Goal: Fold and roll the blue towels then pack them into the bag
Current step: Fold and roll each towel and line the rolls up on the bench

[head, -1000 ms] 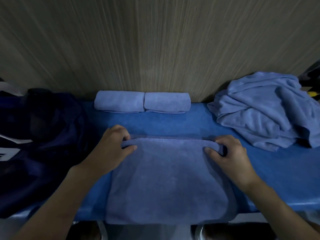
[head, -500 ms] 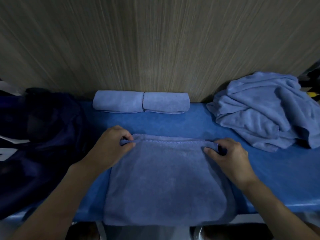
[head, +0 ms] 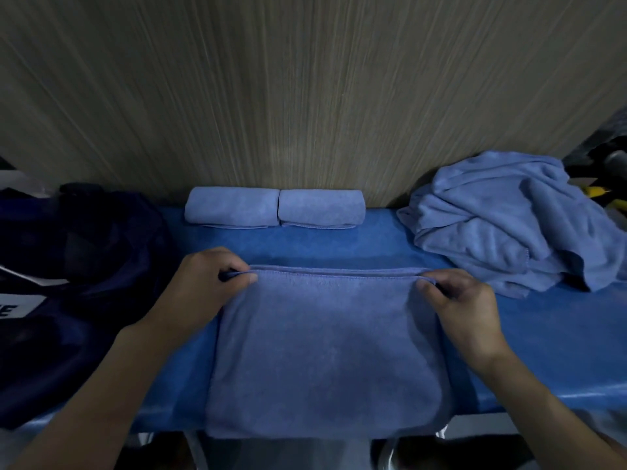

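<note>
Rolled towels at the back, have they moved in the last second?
No. The two rolled towels still lie end to end against the wall, at the back edge of the blue table.

Dim light, dark shadowed corners, wide-angle edge bending

I'm seeing a soft, matt cloth towel (head: 322, 351) lying on a smooth blue counter (head: 543, 351); the wall (head: 305, 96) is showing streaky wood grain, the bag (head: 84, 249) dark matt fabric.
</note>
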Demonstrator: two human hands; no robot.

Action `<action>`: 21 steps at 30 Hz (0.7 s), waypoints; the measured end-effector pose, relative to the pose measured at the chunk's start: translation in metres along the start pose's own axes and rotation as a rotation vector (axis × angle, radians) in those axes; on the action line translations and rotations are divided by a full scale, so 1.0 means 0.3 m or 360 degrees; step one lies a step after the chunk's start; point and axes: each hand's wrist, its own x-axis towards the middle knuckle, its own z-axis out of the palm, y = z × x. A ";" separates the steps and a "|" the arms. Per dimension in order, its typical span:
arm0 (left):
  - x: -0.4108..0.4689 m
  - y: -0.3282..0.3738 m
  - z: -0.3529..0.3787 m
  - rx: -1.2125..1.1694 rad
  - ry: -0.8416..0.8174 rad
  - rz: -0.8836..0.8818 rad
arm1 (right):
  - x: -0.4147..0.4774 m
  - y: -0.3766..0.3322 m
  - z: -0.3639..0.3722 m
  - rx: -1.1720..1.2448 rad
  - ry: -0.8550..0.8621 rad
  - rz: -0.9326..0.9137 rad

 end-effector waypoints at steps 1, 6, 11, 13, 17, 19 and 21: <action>-0.007 0.008 -0.018 -0.0031 0.0015 0.0008 | -0.005 -0.007 -0.011 0.0067 0.0008 0.0021; -0.038 0.085 -0.101 -0.0117 0.0158 0.0011 | -0.031 -0.086 -0.084 0.0282 -0.0034 0.0011; -0.073 0.216 -0.254 -0.0184 0.0235 0.0181 | -0.058 -0.237 -0.204 0.0355 -0.0053 -0.0148; -0.095 0.287 -0.317 -0.0259 0.0284 0.0222 | -0.073 -0.305 -0.252 0.0403 -0.0026 -0.0206; -0.137 0.428 -0.431 -0.0350 0.0313 0.0349 | -0.111 -0.431 -0.344 0.0557 0.0068 -0.0257; -0.156 0.488 -0.485 -0.0311 0.0291 0.0476 | -0.129 -0.491 -0.392 0.0568 0.0112 -0.0319; -0.176 0.540 -0.533 -0.0259 0.0275 0.0569 | -0.142 -0.540 -0.437 0.0571 0.0159 -0.0392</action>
